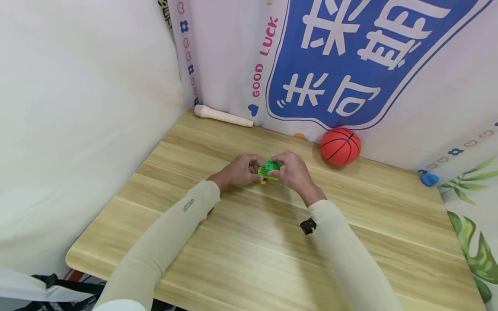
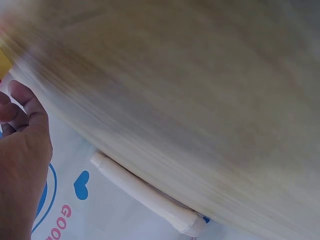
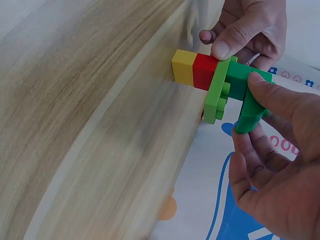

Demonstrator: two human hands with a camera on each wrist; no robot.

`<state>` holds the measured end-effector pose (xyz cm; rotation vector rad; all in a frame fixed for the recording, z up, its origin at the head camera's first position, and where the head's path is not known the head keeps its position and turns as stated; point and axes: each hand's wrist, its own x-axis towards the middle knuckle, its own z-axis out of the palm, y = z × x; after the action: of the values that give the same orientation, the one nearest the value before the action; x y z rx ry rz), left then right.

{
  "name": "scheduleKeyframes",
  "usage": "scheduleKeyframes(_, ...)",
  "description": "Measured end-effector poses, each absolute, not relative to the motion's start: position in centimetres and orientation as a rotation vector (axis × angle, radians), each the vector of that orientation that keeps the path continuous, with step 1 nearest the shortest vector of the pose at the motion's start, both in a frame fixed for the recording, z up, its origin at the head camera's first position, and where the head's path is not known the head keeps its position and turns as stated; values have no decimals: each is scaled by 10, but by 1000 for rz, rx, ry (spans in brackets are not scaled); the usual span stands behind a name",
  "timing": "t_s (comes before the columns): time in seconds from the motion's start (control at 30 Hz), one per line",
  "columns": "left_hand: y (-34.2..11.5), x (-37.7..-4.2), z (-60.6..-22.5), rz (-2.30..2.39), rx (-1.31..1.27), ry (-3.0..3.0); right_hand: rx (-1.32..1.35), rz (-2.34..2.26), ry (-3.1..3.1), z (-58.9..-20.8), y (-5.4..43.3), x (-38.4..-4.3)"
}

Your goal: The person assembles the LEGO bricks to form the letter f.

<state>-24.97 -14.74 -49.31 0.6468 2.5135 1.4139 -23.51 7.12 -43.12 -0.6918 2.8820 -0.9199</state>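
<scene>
Between the two hands, over the table (image 1: 249,259), is a stack of toy building bricks. In the right wrist view it runs from a yellow brick (image 3: 182,66) and a red brick (image 3: 202,72) to a wide light green brick (image 3: 215,95) with studs. Darker green bricks (image 3: 250,115) sit on its studded side. My left hand (image 1: 240,169) pinches the stack, its thumb on the light green brick's edge. My right hand (image 1: 294,172) holds the outer dark green brick between thumb and fingers. In the left wrist view, only part of my left hand (image 2: 25,145) shows.
A pale microphone-shaped object (image 1: 223,115) lies along the table's back edge. Toward the back right sit a red ball (image 1: 340,147) with black lines and a small blue object (image 1: 429,179). A printed cloth (image 1: 233,56) hangs behind the table.
</scene>
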Motion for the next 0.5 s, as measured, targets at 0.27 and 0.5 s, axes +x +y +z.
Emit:
scheduleKeyframes(0.27,-149,-249,-492,1372,674,2556,-680,-878,2857,-431,71,-234)
scheduleKeyframes(0.5,-148,-248,-492,1385,626,2544,-567,-856,2827,-450,81,-228)
